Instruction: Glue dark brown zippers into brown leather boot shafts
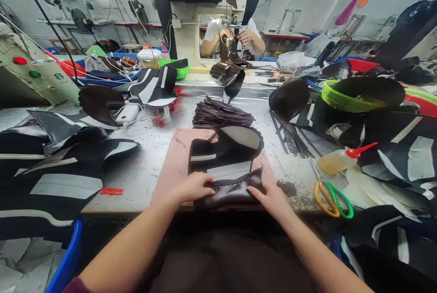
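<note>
A dark leather piece (235, 147) with pale backing patches lies on a pink board (167, 170). Its near part is folded up toward me, with the shiny brown side showing (232, 195). My left hand (196, 187) grips the left end of this fold, thumb on top and fingers partly hidden. At the fold's right end my right hand (269, 195) holds the leather between its thumb and hidden fingers. Just beyond the piece lies a bundle of dark leather strips (221, 113).
Scissors (332, 198) and a glue bottle (337, 161) lie at right. Stacked leather pieces (64, 183) cover the left side, near a red strip (112, 191). Across the table, a person's hands (247, 37) work at a sewing machine (186, 24).
</note>
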Action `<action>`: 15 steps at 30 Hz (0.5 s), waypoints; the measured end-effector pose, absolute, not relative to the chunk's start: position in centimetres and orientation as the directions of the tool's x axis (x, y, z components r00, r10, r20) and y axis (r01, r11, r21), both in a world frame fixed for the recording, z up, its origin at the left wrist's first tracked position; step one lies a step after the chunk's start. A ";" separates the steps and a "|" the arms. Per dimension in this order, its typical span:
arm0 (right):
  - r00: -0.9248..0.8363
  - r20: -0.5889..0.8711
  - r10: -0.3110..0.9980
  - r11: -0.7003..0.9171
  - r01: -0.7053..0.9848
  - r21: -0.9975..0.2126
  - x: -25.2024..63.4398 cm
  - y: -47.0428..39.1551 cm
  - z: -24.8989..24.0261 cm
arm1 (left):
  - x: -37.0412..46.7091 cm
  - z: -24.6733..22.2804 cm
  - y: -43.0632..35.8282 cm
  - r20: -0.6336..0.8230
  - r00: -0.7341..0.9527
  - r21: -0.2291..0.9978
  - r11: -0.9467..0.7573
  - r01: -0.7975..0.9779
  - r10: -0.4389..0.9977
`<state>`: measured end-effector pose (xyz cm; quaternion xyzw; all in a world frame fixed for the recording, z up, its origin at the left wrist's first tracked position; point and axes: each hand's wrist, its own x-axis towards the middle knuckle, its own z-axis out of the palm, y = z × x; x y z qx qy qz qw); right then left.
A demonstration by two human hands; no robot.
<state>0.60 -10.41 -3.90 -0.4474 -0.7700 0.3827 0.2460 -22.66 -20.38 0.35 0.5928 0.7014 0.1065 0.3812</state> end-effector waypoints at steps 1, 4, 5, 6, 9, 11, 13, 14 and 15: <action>-0.375 0.090 0.923 0.296 0.538 -0.789 0.5 -10.7 -3.9 | -22.8 0.0 -20.0 -0.414 -0.016 0.587 0.280 0.759 0.910; -0.265 0.362 0.894 0.448 0.536 -0.716 -0.7 -12.0 -2.9 | -22.9 -0.8 -19.4 -0.429 -0.042 0.547 0.296 0.783 0.902; -0.391 0.409 0.824 0.561 0.460 -0.689 -1.4 -12.5 -2.3 | -22.7 -1.0 -19.3 -0.427 -0.051 0.535 0.298 0.791 0.903; -0.559 0.419 0.716 0.659 0.342 -0.670 -2.4 -13.0 -1.7 | -22.5 -1.1 -19.3 -0.423 -0.058 0.524 0.297 0.798 0.904; -0.889 0.237 0.391 0.645 0.081 -0.760 -6.0 -14.0 -0.4 | -22.1 -1.1 -19.8 -0.415 -0.055 0.504 0.281 0.817 0.908; -0.926 0.066 0.371 0.493 0.136 -0.859 -8.1 -14.2 -0.5 | -22.4 -0.7 -20.3 -0.415 -0.063 0.493 0.282 0.823 0.908; -0.910 -0.084 0.406 0.349 0.239 -0.906 -9.3 -14.1 -1.1 | -23.4 -0.1 -20.8 -0.414 -0.097 0.481 0.308 0.821 0.905; -0.900 -0.136 0.414 0.297 0.275 -0.914 -9.6 -14.0 -1.5 | -24.2 0.3 -20.9 -0.402 -0.137 0.476 0.334 0.814 0.905; -0.894 -0.177 0.412 0.251 0.299 -0.921 -9.7 -13.9 -1.8 | -25.1 0.7 -20.8 -0.364 -0.215 0.467 0.378 0.800 0.906</action>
